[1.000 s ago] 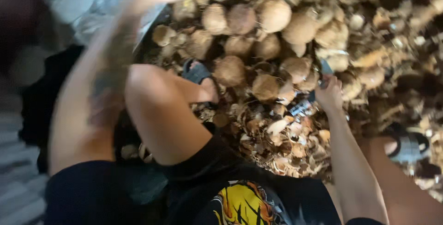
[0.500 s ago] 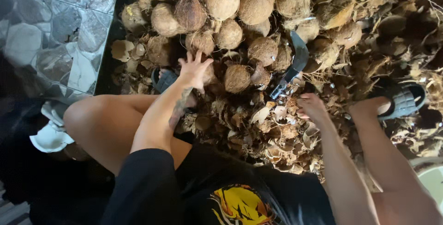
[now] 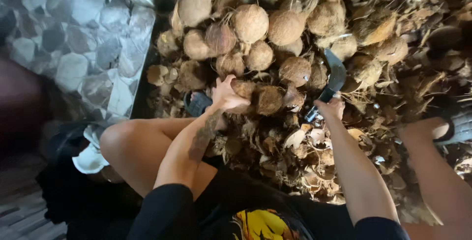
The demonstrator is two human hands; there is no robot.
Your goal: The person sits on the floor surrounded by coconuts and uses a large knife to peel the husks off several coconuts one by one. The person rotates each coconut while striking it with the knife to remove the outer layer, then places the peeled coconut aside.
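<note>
- Heap of coconuts (image 3: 275, 28): round, brown, hairy, stacked just beyond both hands and filling the upper middle of the view.
- Litter of husk scraps (image 3: 305, 171): dry, curled, pale brown pieces spread under and around both hands, running back toward the person's lap.
- Stone floor (image 3: 64, 38): grey irregular slabs, well off to the left of the left hand.
- Bare knee (image 3: 128, 141): bent, just below and left of the left forearm.
- Sandals: one dark sandal (image 3: 197, 103) just left of the left hand; another (image 3: 457, 127) on a foot far right of the right hand.
- Coconut (image 3: 265, 98): dark, rough, lying at the near edge of the heap, between the two hands and touching the left one.
- Curved knife (image 3: 332, 75): dark blade rising up and away from the right hand, tip among the coconuts.
- Left hand (image 3: 227, 95): fingers spread and curled over the coconut's left side, gripping it.
- Right hand (image 3: 330, 108): clenched round the knife handle.
</note>
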